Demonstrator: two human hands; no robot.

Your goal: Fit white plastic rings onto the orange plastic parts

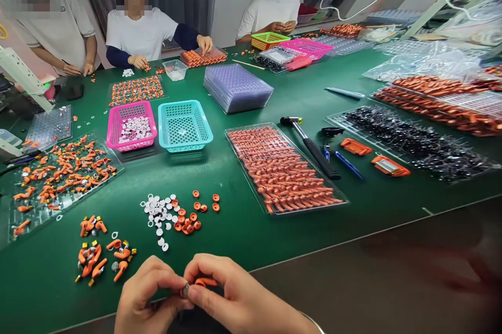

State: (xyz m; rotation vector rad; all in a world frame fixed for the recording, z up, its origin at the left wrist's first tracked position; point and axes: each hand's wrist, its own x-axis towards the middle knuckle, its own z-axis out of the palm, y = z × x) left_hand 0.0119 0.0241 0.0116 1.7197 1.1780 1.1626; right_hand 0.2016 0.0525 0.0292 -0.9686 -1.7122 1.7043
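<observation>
At the table's front edge, my right hand [225,289] is closed around an orange earbud shell [206,282], its stem showing between the fingers. My left hand [147,292] pinches a small round grey part [185,289] at the shell's other end, where both hands' fingertips meet. My fingers cover most of the piece. Beyond them lie a heap of white round discs [157,211] and loose orange round caps [188,221]. Left of these, several orange earbud shells [91,258] with yellow tabs form small piles.
A clear tray of orange parts [284,172] lies at centre right, beside a hammer [314,148]. Pink [131,127] and turquoise baskets [185,125] stand behind the discs. Another tray of shells [63,177] is at left, black parts [415,140] at right. Co-workers [141,36] sit opposite.
</observation>
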